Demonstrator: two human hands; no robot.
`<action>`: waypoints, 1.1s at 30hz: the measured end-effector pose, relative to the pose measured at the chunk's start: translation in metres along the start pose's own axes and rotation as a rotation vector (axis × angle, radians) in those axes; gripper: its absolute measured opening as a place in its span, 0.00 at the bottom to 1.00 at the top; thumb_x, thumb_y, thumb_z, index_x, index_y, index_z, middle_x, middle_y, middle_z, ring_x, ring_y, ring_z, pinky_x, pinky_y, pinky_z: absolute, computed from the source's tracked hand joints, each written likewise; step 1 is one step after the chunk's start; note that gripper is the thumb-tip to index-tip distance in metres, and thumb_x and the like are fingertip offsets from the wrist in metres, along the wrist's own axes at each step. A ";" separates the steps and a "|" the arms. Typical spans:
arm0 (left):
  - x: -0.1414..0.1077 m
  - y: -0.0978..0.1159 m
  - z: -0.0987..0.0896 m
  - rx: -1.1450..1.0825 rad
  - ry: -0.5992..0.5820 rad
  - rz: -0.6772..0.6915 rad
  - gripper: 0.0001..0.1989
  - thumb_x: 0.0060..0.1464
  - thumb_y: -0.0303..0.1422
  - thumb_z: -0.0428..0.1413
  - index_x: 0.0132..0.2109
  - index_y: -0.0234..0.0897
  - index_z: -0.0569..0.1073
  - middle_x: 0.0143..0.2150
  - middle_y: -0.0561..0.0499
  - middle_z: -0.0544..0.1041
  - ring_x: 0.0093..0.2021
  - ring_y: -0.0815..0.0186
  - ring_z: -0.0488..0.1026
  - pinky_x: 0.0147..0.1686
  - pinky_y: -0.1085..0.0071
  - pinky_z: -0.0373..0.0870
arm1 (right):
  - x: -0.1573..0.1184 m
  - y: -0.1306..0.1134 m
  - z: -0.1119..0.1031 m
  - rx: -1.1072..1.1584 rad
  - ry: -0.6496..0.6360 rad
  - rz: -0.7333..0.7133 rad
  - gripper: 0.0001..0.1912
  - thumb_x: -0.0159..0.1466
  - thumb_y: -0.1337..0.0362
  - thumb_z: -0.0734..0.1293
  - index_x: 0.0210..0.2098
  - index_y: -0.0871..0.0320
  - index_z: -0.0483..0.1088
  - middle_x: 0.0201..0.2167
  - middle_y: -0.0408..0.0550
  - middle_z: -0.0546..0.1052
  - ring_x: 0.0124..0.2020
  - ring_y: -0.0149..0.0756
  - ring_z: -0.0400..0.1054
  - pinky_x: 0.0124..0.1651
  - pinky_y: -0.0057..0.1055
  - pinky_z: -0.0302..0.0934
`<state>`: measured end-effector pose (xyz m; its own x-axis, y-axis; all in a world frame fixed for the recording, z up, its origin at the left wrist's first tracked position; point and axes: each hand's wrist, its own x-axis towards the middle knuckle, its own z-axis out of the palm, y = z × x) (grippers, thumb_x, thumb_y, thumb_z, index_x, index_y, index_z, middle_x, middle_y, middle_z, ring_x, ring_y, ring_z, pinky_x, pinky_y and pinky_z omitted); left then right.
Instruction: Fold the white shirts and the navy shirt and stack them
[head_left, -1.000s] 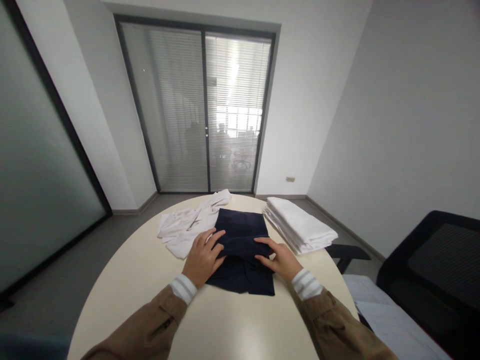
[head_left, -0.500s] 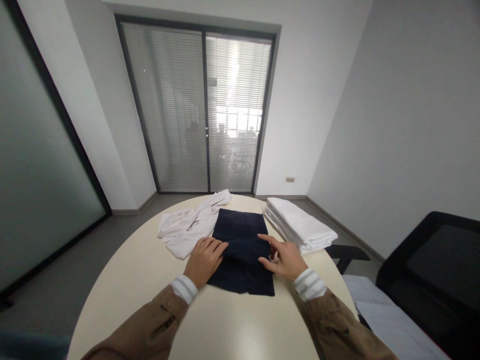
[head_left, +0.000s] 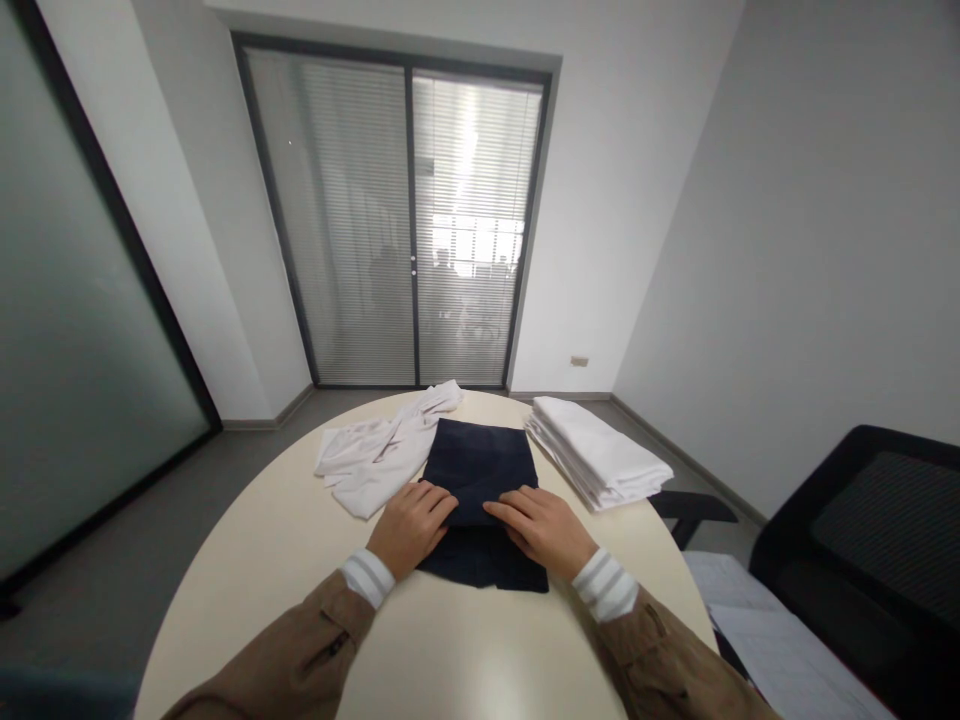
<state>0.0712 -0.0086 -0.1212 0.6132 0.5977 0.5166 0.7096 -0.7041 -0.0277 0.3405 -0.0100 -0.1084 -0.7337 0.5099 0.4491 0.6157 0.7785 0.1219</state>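
Note:
A navy folded garment (head_left: 484, 460) lies flat in front of me on the round table (head_left: 247, 590). Its upper layer is turned over, and a crosswise edge runs between my hands, with a shadow beneath it. My left hand (head_left: 412, 520) is closed at the left end of that edge, fingers on top and thumb below. At the right end, my right hand (head_left: 547, 525) holds the same edge, fingers bent over the cloth. The thumbs are partly hidden.
A crumpled white garment (head_left: 375, 455) lies at the back left. To the right rests a stack of folded white cloth (head_left: 596, 450). Beyond the right table edge are a black mesh chair (head_left: 870, 530) and white sheets (head_left: 772, 620). Glass doors (head_left: 405, 220) stand behind.
My right hand has moved left and slightly down, from open fingers at the garment's right side to closed on the edge. My left hand stays in place.

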 end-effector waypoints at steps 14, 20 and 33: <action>-0.009 0.007 -0.005 -0.247 -0.260 0.147 0.18 0.46 0.27 0.60 0.47 0.39 0.71 0.53 0.45 0.74 0.52 0.54 0.70 0.54 0.58 0.66 | 0.003 -0.023 0.000 0.136 -0.267 -0.047 0.26 0.56 0.63 0.68 0.55 0.54 0.71 0.41 0.50 0.77 0.39 0.42 0.70 0.40 0.35 0.64; -0.008 0.010 -0.014 -0.416 -0.244 0.028 0.04 0.58 0.34 0.56 0.37 0.40 0.75 0.45 0.49 0.77 0.43 0.61 0.73 0.47 0.63 0.71 | 0.008 -0.016 -0.022 0.557 -0.253 0.211 0.16 0.66 0.54 0.64 0.48 0.53 0.76 0.34 0.46 0.81 0.33 0.36 0.75 0.40 0.31 0.66; -0.019 0.030 -0.012 -0.343 -0.480 -0.136 0.38 0.50 0.38 0.61 0.68 0.45 0.62 0.70 0.39 0.59 0.69 0.38 0.54 0.62 0.37 0.57 | 0.008 -0.017 -0.009 0.561 -0.510 0.290 0.45 0.57 0.37 0.69 0.67 0.53 0.62 0.68 0.59 0.61 0.68 0.59 0.54 0.68 0.55 0.50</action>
<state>0.0762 -0.0460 -0.1214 0.6694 0.7412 0.0504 0.6892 -0.6449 0.3304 0.3266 -0.0226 -0.0988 -0.6911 0.7183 -0.0804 0.6651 0.5883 -0.4599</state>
